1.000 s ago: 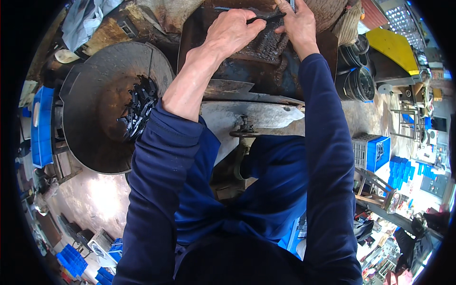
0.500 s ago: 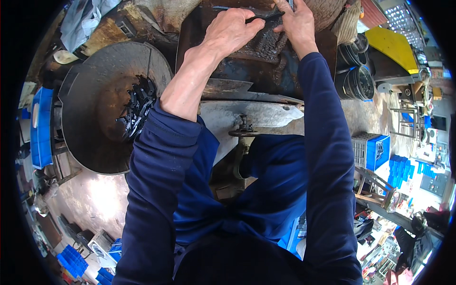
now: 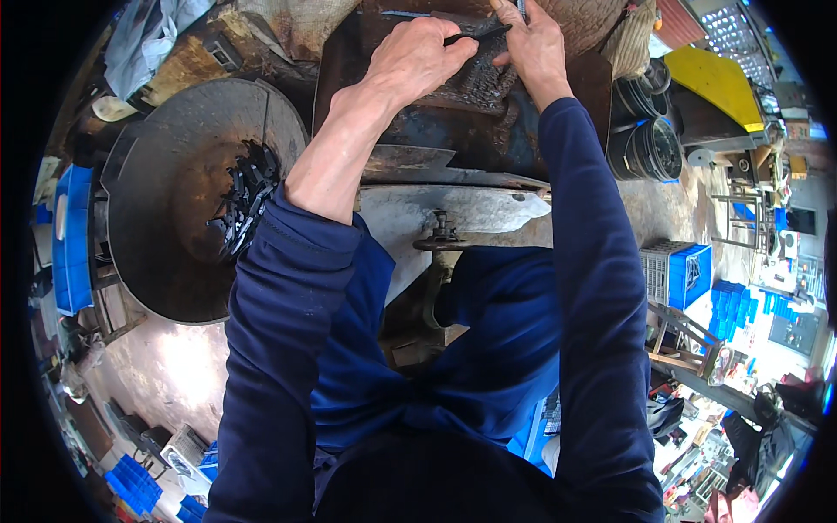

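Note:
My left hand [image 3: 417, 59] and my right hand [image 3: 530, 45] reach forward to the top of the view, over a dark, greasy machine bed [image 3: 453, 131]. Between them they pinch a thin dark metal strip [image 3: 475, 37], the left fingers at one end and the right fingers at the other. It lies above a heap of small black parts [image 3: 475, 83] on the bed. Both forearms wear dark blue sleeves; the left sleeve is pushed up to the elbow.
A large round rusty pan [image 3: 174, 200] at the left holds a pile of black metal pieces [image 3: 244, 196]. A blue crate [image 3: 71, 235] stands further left. A grey metal plate [image 3: 471, 213] lies below the bed. Black buckets [image 3: 649, 148], a yellow sheet [image 3: 715, 83] and blue crates [image 3: 680, 275] stand at the right.
Both hands stay at the same spot on the machine bed; the fingers have shifted slightly on the thin strip. Nothing else has moved.

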### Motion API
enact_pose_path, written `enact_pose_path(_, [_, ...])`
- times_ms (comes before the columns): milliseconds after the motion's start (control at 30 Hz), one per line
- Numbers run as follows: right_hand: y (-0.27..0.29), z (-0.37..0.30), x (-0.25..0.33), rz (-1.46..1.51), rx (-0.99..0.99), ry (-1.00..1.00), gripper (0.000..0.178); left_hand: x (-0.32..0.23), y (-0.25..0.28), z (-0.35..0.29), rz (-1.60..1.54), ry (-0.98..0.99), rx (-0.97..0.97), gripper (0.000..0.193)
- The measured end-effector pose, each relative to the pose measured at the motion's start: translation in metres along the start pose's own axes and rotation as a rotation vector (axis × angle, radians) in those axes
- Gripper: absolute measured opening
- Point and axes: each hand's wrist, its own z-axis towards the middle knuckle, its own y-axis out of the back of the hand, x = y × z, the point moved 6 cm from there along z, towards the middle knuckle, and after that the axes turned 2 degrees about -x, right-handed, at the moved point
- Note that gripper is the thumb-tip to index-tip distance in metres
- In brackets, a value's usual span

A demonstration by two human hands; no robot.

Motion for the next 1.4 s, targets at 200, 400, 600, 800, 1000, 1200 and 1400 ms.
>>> enact_pose_path(200, [0.0,0.003,-0.002,0.01,-0.012,0.057,0.038,0.006,0.0,0.004,0.006,0.056,0.049,0.043])
enact_pose_path(400, [0.001,0.002,0.0,-0.037,-0.013,0.016,0.032,0.005,0.004,0.006,-0.012,0.131,0.125,0.041])
enact_pose_path(600, [0.0,-0.002,0.008,0.022,-0.066,0.14,0.023,0.0,0.014,0.001,-0.093,0.065,0.003,0.034])
enact_pose_path(800, [-0.008,0.004,-0.002,0.44,0.1,0.358,0.019,0.001,0.02,0.001,-0.119,0.08,-0.019,0.034])
enact_pose_path(1000, [-0.009,0.015,-0.007,0.134,0.034,0.103,0.023,0.003,0.021,0.013,-0.155,-0.029,-0.268,0.037])
enact_pose_path(1200, [0.0,0.02,-0.026,0.129,0.037,0.078,0.03,-0.06,0.03,-0.014,0.55,0.37,-0.346,0.042])
enact_pose_path(1400, [-0.013,0.015,-0.022,0.162,0.06,0.038,0.028,-0.006,0.023,-0.002,-0.201,0.162,-0.204,0.028])
